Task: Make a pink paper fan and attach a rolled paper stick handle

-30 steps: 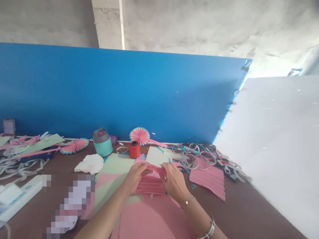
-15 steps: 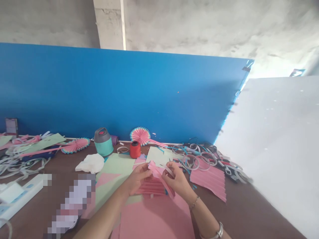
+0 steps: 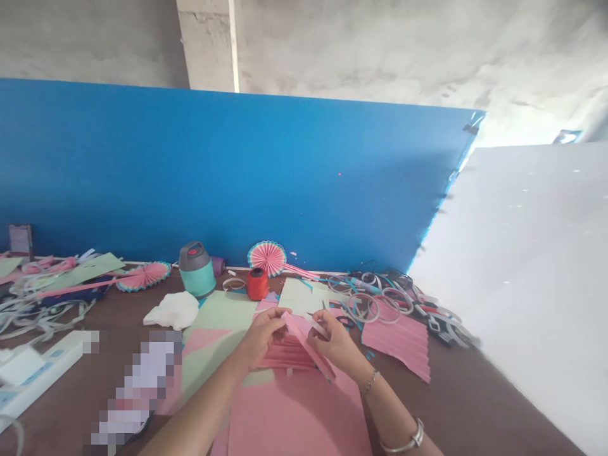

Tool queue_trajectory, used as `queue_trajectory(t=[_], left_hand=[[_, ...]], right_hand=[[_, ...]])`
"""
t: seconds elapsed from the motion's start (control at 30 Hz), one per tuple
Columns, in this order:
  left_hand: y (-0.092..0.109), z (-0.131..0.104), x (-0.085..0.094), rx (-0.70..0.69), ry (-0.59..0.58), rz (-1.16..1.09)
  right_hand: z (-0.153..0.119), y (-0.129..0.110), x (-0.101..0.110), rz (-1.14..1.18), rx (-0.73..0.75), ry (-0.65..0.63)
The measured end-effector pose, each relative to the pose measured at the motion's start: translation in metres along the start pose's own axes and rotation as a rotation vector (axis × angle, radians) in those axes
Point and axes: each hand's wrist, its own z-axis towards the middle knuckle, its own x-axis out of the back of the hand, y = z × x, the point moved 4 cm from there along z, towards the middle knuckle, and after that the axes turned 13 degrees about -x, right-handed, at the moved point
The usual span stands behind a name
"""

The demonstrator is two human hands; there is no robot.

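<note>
My left hand [image 3: 266, 334] pinches the upper end of a narrow folded pink paper strip [image 3: 311, 349], which slants down to the right. My right hand [image 3: 335, 339] is closed beside the strip's middle, a thin white strip [image 3: 319, 328] between its fingers. Small dark pointed tips, like scissor blades [image 3: 325, 305], show by those fingers; the rest is hidden. Below both hands lies pleated pink paper [image 3: 287, 356], on top of flat pink sheets [image 3: 299, 415].
Behind the hands stand a red thread spool [image 3: 257, 285], a pleated paper fan [image 3: 267, 258] and a teal-and-grey container [image 3: 197, 272]. Rings and cables [image 3: 380, 301] are tangled at right near pleated pink paper [image 3: 399, 342]. A power strip [image 3: 42, 373] lies left; a blue partition [image 3: 237, 177] rises behind.
The pink strip has turned slightly between my hands and now looks narrower, more edge-on. Both hands stay in nearly the same place, still closed.
</note>
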Motion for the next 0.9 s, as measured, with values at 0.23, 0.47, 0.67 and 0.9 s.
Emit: queue_trajectory(t=[0.23,0.47,0.67,0.9], left_hand=[[0.002,0.000,-0.003,-0.065,-0.014,0.015],[0.003,-0.002,0.000,0.010,0.087,0.111],[0.002,-0.001,0.002,-0.047,0.148,0.070],[0.003,0.000,0.001,-0.213,0.176,0.163]], right_hand=[[-0.001,-0.001,-0.001,-0.077,-0.048,0.049],[0.004,0.004,0.003,-0.212,-0.036,0.103],[-0.006,-0.008,0.012,-0.489,0.163,0.406],[-0.017,-0.021,-0.003,-0.310,0.205,0.209]])
